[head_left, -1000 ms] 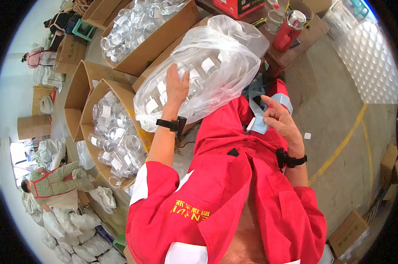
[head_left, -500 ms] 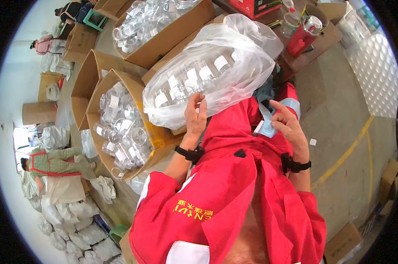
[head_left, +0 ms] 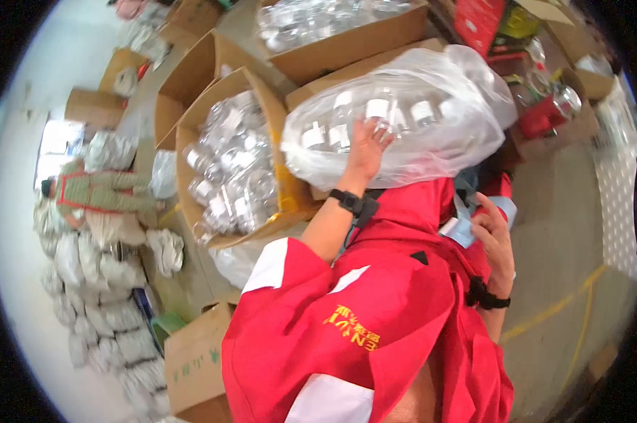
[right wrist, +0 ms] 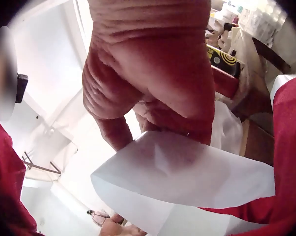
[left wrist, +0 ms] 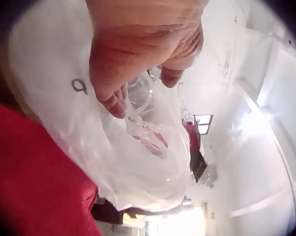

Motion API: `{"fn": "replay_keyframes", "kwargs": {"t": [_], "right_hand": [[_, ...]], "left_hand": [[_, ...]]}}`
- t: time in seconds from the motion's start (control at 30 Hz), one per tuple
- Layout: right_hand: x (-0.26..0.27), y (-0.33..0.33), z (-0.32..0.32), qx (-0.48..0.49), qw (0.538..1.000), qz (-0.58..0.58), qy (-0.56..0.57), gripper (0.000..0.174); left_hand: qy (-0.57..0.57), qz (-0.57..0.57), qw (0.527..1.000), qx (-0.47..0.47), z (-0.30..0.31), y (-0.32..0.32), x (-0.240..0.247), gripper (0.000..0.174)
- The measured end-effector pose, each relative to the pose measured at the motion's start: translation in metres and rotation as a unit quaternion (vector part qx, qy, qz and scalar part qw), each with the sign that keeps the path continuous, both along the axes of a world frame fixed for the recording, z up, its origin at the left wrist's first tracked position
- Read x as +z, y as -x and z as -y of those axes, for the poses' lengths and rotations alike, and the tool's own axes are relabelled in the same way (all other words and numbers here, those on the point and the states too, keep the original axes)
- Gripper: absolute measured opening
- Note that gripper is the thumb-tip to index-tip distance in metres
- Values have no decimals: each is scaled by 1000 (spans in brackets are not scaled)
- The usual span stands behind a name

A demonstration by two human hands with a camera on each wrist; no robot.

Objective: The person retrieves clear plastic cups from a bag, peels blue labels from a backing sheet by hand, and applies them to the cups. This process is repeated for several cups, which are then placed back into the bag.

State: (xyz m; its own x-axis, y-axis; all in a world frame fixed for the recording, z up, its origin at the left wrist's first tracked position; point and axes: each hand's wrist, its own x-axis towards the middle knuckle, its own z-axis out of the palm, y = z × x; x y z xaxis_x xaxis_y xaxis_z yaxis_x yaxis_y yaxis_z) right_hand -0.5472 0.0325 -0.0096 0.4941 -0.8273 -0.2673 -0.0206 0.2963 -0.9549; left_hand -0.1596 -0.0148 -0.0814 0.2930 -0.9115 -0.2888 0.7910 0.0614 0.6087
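Observation:
A clear plastic bag (head_left: 431, 120) full of labelled clear jars lies in a cardboard box in front of me. My left hand (head_left: 368, 144) reaches into the bag's mouth and its fingers touch a clear jar (left wrist: 140, 93) inside the plastic bag (left wrist: 113, 162). Whether the fingers close round the jar is hidden. My right hand (head_left: 493, 229) stays by my red-clad knee and pinches a pale blue strip of label backing (head_left: 463, 229), which shows as a white sheet (right wrist: 187, 177) under the thumb and fingers in the right wrist view.
An open box (head_left: 212, 141) with loose clear jars stands to the left, another box of jars (head_left: 346, 35) behind. A red flask (head_left: 544, 113) and clutter lie at the right. White sacks (head_left: 86, 282) and a person in green are on the floor left.
My left hand drew back to the bag's near edge, then went up into the bag again onto the jars. The view swung left. The right hand kept holding the strip.

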Motion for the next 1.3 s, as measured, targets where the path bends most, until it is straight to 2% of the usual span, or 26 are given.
{"fn": "replay_keyframes", "kwargs": {"t": [0.07, 0.17, 0.2, 0.27, 0.3, 0.33, 0.43, 0.57, 0.63, 0.67, 0.73, 0.77, 0.83, 0.87, 0.93, 0.97, 1.0, 1.07, 1.2, 1.27, 1.3], "right_hand": [[2, -2, -1, 7, 1000, 11, -7, 69], [-6, -6, 1, 10, 1000, 11, -15, 70], [-9, -8, 2, 13, 1000, 3, -10, 70], [-14, -14, 5, 25, 999, 12, -17, 70], [-16, -17, 6, 33, 999, 12, -23, 70], [-16, -20, 7, 40, 999, 11, -28, 70], [-14, -27, 11, 64, 997, 13, -32, 69], [-16, -33, 14, 69, 997, 5, -35, 68], [-14, -37, 14, 78, 996, -11, -34, 67], [-14, -39, 14, 75, 997, -10, -32, 67], [-16, -43, 12, 78, 997, -11, -28, 66], [-13, -46, 11, 70, 997, -11, -28, 66], [-5, -49, 13, 100, 993, -59, -11, 66], [-7, -50, 12, 95, 993, -62, -11, 66], [-15, -50, 11, 98, 993, -62, -3, 66], [-17, -51, 10, 89, 994, -68, -4, 66], [-16, -53, 8, 92, 994, -56, -6, 65], [-5, -56, 6, 100, 993, -59, -7, 64], [-5, -52, 11, 110, 992, -61, -17, 65], [-6, -52, 13, 106, 993, -48, -19, 65], [-6, -52, 13, 106, 993, -43, -16, 65]], "left_hand": [[3, 43, 998, 46, -5, -3, 25, 68], [-9, 175, 980, 93, -21, -19, 44, 63], [-12, 177, 979, 102, -31, -32, 44, 63], [-14, 362, 919, 158, -55, -67, 46, 58], [-27, 397, 898, 191, -67, -80, 67, 53], [-33, 395, 893, 213, -82, -102, 77, 52], [-120, 458, 824, 310, -123, -166, 108, 53], [-118, 467, 764, 429, -157, -266, 150, 57], [-122, 449, 761, 453, -168, -320, 162, 55], [-119, 448, 762, 452, -170, -347, 167, 55], [-101, 422, 780, 450, -171, -404, 170, 73], [-98, 423, 783, 445, -166, -422, 173, 73], [-171, 383, 808, 414, -155, -451, 173, 82], [-170, 382, 811, 410, -152, -460, 167, 82], [-360, 408, 768, 338, -152, -478, 142, 83], [-218, 671, 682, 192, -184, -488, 111, 83], [-211, 667, 691, 182, -178, -472, 106, 83], [-273, 520, 738, 332, -156, -438, 109, 73], [-235, 540, 748, 307, -156, -309, 140, 62], [-156, 589, 769, 194, -157, -249, 135, 49], [-128, 642, 742, 143, -154, -226, 120, 42]]}}
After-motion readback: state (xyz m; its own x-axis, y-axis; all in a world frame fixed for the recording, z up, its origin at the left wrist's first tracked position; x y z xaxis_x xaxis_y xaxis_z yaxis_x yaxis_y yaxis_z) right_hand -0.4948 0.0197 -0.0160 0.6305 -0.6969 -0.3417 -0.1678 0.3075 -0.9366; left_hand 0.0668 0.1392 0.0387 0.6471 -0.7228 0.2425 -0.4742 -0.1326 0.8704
